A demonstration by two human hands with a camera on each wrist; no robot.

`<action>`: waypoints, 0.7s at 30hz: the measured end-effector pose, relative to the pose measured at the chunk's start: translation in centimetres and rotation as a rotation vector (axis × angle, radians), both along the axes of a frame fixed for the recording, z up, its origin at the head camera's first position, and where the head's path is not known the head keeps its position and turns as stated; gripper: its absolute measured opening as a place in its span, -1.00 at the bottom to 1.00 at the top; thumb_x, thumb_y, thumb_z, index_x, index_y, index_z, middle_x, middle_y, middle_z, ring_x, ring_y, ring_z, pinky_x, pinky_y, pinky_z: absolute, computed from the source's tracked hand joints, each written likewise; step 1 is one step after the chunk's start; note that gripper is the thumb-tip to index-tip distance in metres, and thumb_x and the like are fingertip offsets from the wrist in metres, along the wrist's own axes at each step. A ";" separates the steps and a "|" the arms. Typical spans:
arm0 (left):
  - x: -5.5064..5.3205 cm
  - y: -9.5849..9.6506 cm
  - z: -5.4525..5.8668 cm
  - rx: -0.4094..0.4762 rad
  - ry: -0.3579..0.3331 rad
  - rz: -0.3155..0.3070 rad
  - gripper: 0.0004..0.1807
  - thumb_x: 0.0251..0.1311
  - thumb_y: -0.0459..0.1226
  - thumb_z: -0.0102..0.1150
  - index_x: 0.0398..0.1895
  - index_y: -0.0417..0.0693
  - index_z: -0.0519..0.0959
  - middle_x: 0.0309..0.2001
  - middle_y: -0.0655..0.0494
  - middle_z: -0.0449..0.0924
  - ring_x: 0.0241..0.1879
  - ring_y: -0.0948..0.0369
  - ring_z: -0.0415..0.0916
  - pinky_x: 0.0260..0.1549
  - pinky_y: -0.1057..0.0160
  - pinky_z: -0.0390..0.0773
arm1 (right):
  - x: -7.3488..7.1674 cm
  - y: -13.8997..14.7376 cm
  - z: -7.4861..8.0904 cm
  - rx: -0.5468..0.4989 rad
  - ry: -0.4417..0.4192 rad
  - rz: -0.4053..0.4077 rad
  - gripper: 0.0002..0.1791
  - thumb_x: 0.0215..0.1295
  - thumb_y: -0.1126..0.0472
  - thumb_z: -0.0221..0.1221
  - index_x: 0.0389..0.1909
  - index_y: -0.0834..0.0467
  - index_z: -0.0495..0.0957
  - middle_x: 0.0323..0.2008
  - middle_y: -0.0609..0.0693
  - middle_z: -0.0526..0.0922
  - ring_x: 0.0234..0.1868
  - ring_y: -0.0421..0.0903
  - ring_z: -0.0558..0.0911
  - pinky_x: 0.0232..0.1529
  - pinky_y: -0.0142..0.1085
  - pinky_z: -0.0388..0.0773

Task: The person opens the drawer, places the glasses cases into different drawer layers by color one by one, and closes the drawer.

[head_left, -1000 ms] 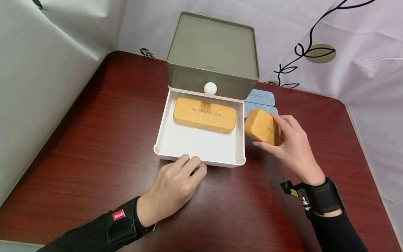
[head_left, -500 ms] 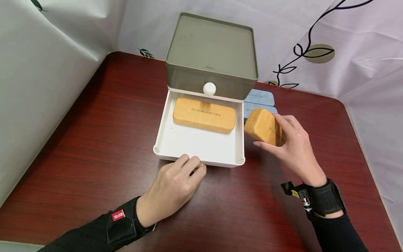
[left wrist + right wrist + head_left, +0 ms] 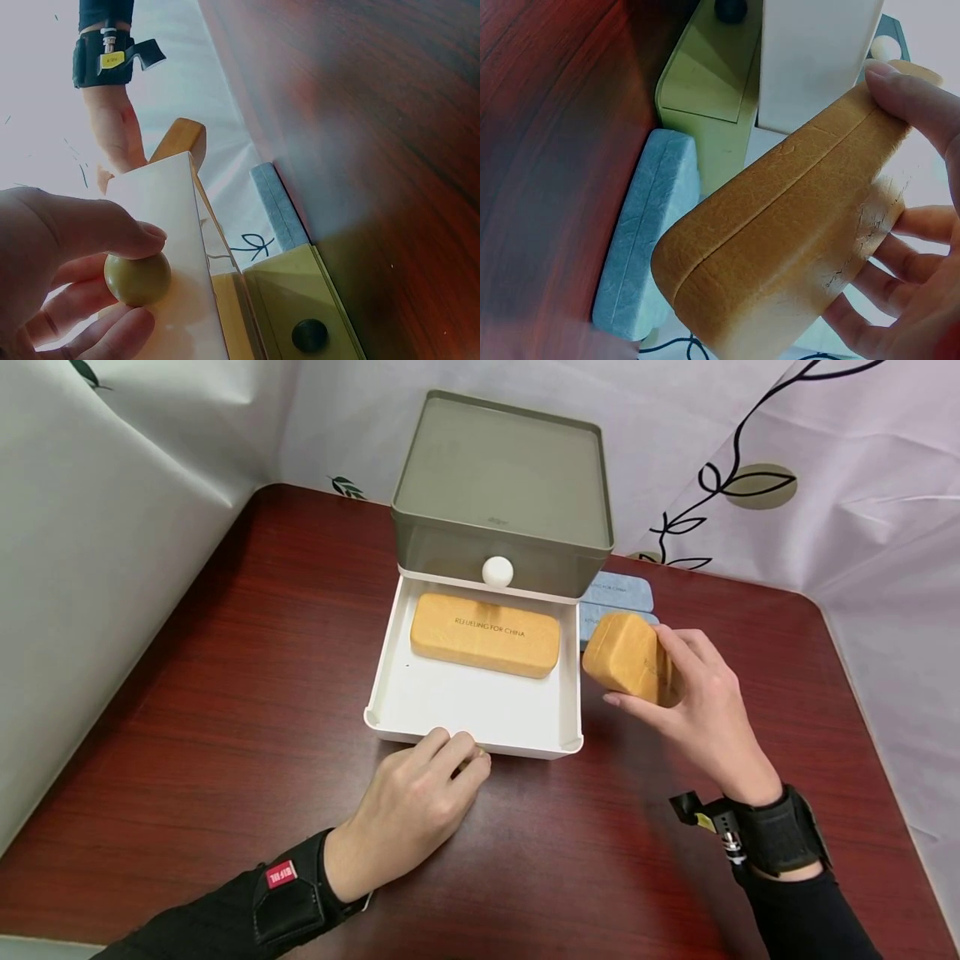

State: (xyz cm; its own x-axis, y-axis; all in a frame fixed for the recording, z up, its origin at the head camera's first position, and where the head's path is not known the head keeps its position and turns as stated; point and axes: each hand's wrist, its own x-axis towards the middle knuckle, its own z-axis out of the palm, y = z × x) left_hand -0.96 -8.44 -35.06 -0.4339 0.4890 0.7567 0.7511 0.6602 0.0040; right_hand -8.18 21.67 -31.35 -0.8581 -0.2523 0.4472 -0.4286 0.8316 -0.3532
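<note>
A white drawer (image 3: pixel 450 710) stands pulled out of an olive-grey drawer box (image 3: pixel 510 468). A yellow glasses case (image 3: pixel 486 637) lettered "REFUELING FOR CHINA" lies in its back half. At the drawer front, my left hand (image 3: pixel 416 806) holds the round olive knob (image 3: pixel 139 279) between thumb and fingers, as the left wrist view shows. My right hand (image 3: pixel 705 710) grips a second yellow glasses case (image 3: pixel 622 656), thumb on one side and fingers on the other. It is held tilted, just right of the drawer; the right wrist view shows its long seam.
Two blue cases (image 3: pixel 618 592) lie beside the box on its right, partly hidden by the box and the held case. A white knob (image 3: pixel 497 572) marks a shut upper drawer. The dark red table (image 3: pixel 225 693) meets white patterned fabric behind and at the sides.
The yellow case in my right hand has risen and turned slightly. My left hand stays on the knob, and the drawer has not moved.
</note>
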 end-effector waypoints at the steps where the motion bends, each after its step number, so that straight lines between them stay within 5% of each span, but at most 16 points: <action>1: 0.0 0.0 0.0 -0.002 -0.003 0.001 -0.69 0.28 -0.48 -0.19 -0.50 -0.12 0.53 -0.48 0.14 0.41 -0.56 0.25 0.22 -0.71 0.46 0.20 | 0.0 -0.1 0.1 -0.001 0.004 0.002 -0.08 -0.30 0.12 0.58 0.22 0.16 0.45 -0.08 0.11 0.50 -0.11 -0.07 0.47 -0.19 -0.42 0.27; 21: -0.1 0.0 -0.1 0.006 0.002 0.001 -0.69 0.27 -0.49 -0.20 -0.50 -0.12 0.53 -0.48 0.14 0.40 -0.56 0.25 0.21 -0.72 0.47 0.18 | 0.6 -1.7 2.1 -0.096 0.075 0.059 -0.07 -0.40 0.21 0.60 0.20 0.09 0.50 -0.08 0.09 0.54 -0.08 -0.11 0.48 -0.10 -0.58 0.24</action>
